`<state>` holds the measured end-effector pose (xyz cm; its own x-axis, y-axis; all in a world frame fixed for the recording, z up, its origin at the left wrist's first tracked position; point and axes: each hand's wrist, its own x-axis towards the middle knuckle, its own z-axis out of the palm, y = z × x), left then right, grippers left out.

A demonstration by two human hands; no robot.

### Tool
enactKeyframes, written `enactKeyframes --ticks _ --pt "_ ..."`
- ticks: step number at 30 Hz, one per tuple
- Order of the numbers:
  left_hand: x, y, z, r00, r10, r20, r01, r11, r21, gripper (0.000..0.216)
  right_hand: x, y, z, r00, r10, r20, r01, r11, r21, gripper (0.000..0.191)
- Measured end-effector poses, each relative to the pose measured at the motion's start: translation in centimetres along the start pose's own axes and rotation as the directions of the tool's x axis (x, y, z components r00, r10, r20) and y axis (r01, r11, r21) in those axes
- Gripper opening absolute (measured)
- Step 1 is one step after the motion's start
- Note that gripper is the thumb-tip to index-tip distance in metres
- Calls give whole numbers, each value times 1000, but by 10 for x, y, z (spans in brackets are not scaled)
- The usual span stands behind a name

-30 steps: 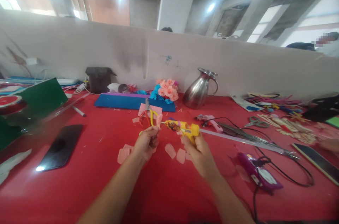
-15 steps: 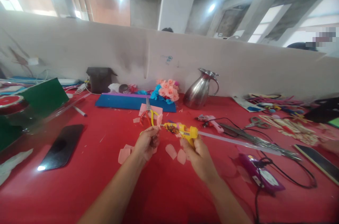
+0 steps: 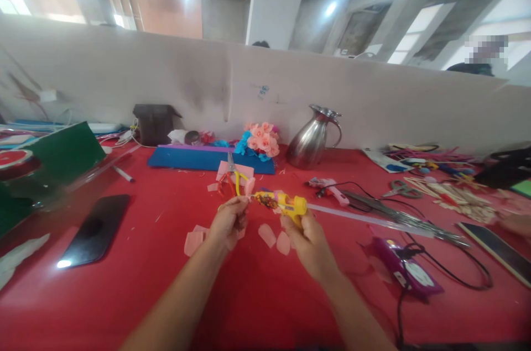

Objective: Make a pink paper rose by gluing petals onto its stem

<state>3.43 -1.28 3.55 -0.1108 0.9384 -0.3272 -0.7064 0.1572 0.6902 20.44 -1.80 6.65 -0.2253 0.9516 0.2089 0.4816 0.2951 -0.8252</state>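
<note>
My right hand (image 3: 309, 240) is closed round the handle of a yellow glue gun (image 3: 286, 204), whose nozzle points left. A clear glue stick (image 3: 352, 214) seems to run out from its back end. Pinched in the fingers of my left hand (image 3: 230, 221) is a small pink paper petal (image 3: 249, 186), right at the nozzle tip. Just behind that hand lie scissors (image 3: 237, 177) with red and yellow handles, on a pink paper sheet (image 3: 243, 169). Loose pink petals (image 3: 267, 235) lie between my hands, and more pink pieces (image 3: 194, 241) beside my left wrist.
Behind stand a bunch of pink paper flowers (image 3: 263, 139), a blue sheet (image 3: 186, 160) and a steel jug (image 3: 313, 138). A phone (image 3: 95, 229) lies left. On the right are wire stems (image 3: 398, 218), a purple power strip (image 3: 409, 268) with a black cable, and another person's hand (image 3: 518, 225).
The view has shifted slightly. My hands keep nearly the same pose, with the glue gun's nozzle still close against the pink petal.
</note>
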Motion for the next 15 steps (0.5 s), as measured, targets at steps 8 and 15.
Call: enactKeyframes --ticks 8,15 --pt "0 1 -3 999 20 51 -22 999 41 20 12 14 -14 998 47 -44 -39 984 174 23" --pt "-3 3 -4 995 46 92 -48 999 22 18 44 69 -36 944 330 2 -319 911 263 30"
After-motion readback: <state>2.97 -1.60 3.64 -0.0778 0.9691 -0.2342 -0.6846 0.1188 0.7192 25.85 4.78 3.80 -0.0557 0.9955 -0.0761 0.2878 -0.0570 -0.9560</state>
